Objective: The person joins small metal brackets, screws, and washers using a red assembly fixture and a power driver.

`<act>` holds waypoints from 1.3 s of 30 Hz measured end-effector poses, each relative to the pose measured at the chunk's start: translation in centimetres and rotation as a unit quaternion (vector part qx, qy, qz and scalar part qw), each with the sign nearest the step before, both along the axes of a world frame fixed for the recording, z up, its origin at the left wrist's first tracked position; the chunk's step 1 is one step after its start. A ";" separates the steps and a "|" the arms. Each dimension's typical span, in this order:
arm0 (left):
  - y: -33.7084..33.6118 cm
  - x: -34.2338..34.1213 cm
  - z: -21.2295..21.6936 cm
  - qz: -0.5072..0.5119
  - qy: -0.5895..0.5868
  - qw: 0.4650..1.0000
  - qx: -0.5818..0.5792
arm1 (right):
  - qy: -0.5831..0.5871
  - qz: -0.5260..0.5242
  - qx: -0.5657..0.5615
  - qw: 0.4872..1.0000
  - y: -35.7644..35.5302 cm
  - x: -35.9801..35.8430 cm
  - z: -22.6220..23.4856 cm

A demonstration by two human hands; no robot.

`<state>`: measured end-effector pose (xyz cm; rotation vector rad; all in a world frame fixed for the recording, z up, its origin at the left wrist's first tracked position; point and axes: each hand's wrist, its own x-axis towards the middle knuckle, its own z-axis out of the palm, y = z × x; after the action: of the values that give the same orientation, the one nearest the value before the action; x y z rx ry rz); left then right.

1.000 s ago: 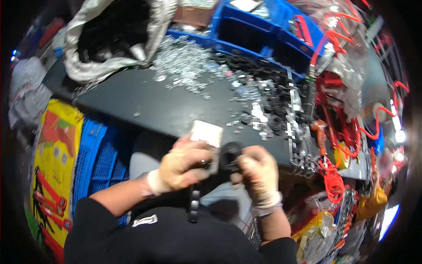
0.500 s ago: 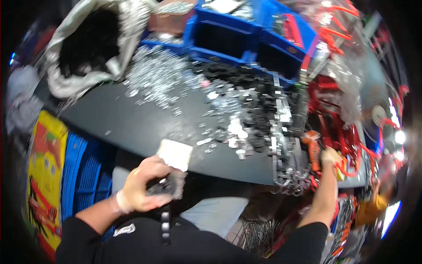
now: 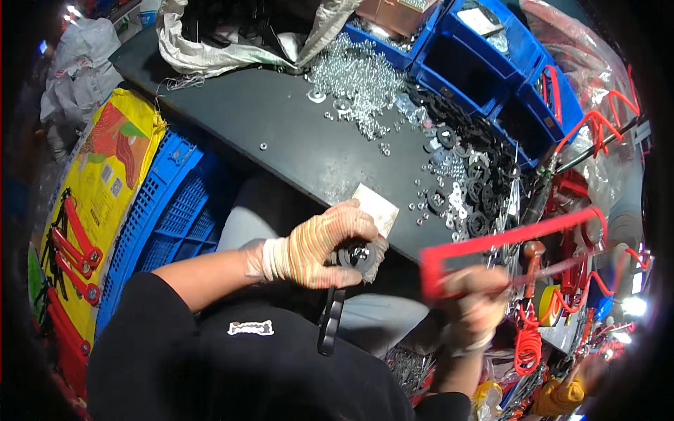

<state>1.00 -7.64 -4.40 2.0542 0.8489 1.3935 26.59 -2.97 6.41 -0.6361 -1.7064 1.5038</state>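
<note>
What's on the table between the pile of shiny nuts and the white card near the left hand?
Head view: between the nuts and the card lies mostly bare dark tabletop, with a few stray nuts.

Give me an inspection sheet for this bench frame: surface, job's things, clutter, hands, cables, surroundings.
Surface: dark worktop, middle part bare.
Job's things: black strap with round fitting in the left hand; red frame in the right hand.
Clutter: pile of small silver nuts, black washers, pale square card at the table edge.
Hands: left hand gloved, closed on the strap; right hand motion-blurred, gripping the frame.
Cables: nothing seen.
Surroundings: blue bins at the back, open sack, blue crate and yellow bag on the left.
</note>
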 end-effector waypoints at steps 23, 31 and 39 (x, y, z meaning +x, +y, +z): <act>-0.5 2.0 0.4 0.185 0.020 0.982 -0.030 | -0.659 0.013 0.473 0.584 25.4 -17.4 -4.3; 0.3 1.7 -0.2 0.190 0.011 0.981 0.028 | -0.154 -0.153 0.223 0.950 16.9 -8.8 -3.6; -0.3 2.0 -0.3 0.186 0.043 0.982 -0.001 | -0.160 -0.103 -0.075 0.979 -1.2 -7.1 -4.8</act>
<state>3.05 -7.95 -4.71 2.0372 1.3253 1.4952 19.51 -4.20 1.63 -1.1514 -1.7053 1.4482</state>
